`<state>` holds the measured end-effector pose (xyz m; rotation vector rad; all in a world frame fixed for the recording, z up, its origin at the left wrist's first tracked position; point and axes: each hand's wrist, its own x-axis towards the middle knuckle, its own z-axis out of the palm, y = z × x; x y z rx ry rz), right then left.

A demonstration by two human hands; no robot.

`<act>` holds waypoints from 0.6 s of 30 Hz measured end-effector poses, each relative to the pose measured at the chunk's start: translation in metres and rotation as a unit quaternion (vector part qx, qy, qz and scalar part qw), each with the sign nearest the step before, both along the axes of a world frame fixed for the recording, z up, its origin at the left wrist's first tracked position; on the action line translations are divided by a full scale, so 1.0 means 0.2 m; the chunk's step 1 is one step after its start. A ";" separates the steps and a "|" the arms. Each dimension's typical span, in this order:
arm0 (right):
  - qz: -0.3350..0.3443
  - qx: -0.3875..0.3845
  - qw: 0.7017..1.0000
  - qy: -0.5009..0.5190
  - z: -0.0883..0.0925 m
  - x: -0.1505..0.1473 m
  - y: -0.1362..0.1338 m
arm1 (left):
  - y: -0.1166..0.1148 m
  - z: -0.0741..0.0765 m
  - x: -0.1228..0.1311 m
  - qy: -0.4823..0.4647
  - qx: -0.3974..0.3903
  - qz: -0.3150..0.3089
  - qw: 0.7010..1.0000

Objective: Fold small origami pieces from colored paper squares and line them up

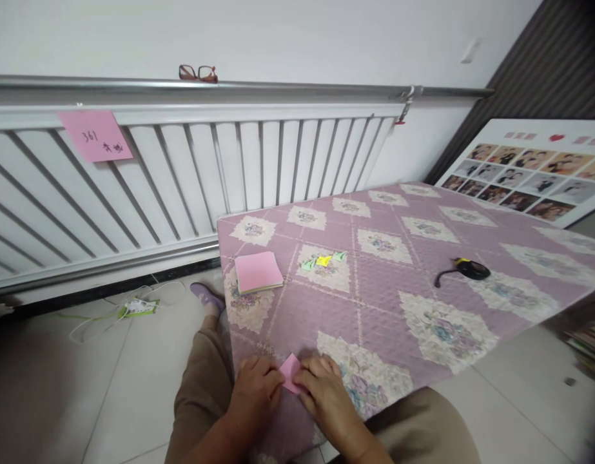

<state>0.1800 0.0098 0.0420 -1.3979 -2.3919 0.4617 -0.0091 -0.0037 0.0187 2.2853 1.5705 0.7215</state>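
A small pink paper [291,372] lies folded at the near edge of the purple quilted table cover [374,296]. My left hand [255,391] pinches its left side with closed fingers. My right hand [326,393] presses on its right side, fingers curled over it. Most of the paper is hidden under my fingers. Farther back on the cover lies a pink pad of square sheets [257,271], and beside it sit small folded paper pieces in green and yellow [323,261].
A black tape measure with a strap [466,269] lies at the right of the cover. A white radiator [181,180] with a pink note [95,135] and glasses [198,73] stands behind. A photo board [529,171] leans at the right. Cords [133,309] lie on the floor.
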 end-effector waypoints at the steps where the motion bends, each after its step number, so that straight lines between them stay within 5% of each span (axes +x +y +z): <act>1: -0.006 -0.002 1.000 0.000 0.00 -0.01 0.00 | 0.00 0.00 0.00 -0.003 -0.006 0.009 1.000; 18: -0.095 -0.006 0.995 0.001 -0.04 0.06 0.02 | 0.03 0.06 0.01 0.009 -0.110 0.077 0.991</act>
